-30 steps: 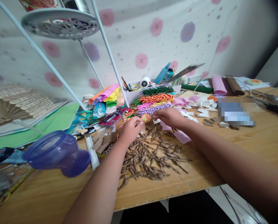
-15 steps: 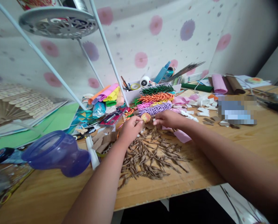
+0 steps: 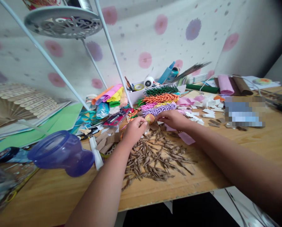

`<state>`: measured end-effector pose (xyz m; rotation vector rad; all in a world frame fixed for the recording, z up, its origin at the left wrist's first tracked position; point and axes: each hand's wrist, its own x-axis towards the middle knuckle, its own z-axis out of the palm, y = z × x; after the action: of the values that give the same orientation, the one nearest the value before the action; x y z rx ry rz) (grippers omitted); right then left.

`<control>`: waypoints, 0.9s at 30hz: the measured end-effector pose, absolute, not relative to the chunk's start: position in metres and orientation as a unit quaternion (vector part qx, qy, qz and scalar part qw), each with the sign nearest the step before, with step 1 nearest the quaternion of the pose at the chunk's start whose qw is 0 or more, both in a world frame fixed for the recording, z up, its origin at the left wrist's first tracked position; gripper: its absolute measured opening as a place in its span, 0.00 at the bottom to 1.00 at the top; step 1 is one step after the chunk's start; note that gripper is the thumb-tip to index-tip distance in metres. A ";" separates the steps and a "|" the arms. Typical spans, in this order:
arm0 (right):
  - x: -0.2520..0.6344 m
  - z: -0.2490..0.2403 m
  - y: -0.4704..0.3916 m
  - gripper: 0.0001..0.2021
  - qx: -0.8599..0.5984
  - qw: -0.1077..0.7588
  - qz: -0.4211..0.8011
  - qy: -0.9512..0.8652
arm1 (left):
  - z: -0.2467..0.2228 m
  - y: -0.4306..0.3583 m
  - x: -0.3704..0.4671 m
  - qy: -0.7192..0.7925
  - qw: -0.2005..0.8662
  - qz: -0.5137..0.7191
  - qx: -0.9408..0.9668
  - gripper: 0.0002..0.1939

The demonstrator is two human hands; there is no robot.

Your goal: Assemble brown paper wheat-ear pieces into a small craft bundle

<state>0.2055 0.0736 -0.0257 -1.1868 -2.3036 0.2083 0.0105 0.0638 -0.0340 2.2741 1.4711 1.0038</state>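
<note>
The left hand (image 3: 136, 128) is closed, with its thumb and finger brought together; something small and pale shows just at these fingertips, but I cannot tell if it is gripped. The right hand (image 3: 170, 119) is opposite to it, with bent fingers pointing toward the left hand; whether these fingers hold anything, I cannot tell. Between the two hands there is a round yellow-and-orange label (image 3: 149, 119), near the fingertips of both. Just below the hands, on the wooden tabletop (image 3: 202, 176), lies a wide, loose spread of brown twisted pieces (image 3: 152, 160), and the left forearm passes along its left side. Just beyond the hands are braided-looking bunches in purple (image 3: 158, 109), orange (image 3: 160, 98) and dark green (image 3: 161, 90), lying one behind another. To the right of them are scattered white scraps (image 3: 208, 112), and a pink piece (image 3: 186, 138) lies beside the right forearm. To the left are a red package (image 3: 117, 117) and rolled colored sheets (image 3: 110, 94), near the legs of a white stand (image 3: 65, 22). Closer to the person, at the left, is a purple translucent container (image 3: 60, 153), which is tilted. Farther back stands a white box (image 3: 138, 95) with a blue bottle (image 3: 166, 74).
</note>
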 end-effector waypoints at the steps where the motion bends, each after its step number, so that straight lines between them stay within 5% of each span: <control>1: 0.206 -0.028 0.075 0.11 -0.447 0.272 0.085 -0.848 | -0.034 0.064 0.010 0.505 0.124 0.346 0.781 0.07; 16: 0.208 -0.027 0.075 0.17 -0.510 0.225 0.077 -0.826 | -0.034 0.065 0.010 0.507 0.116 0.344 0.781 0.08; 27: 0.205 -0.028 0.075 0.07 -0.467 0.331 0.057 -0.818 | -0.035 0.065 0.009 0.500 0.114 0.346 0.786 0.07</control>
<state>0.2051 0.0753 -0.0281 -1.2215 -2.1376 0.1488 0.0090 0.0647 -0.0354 2.3046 1.4648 1.0135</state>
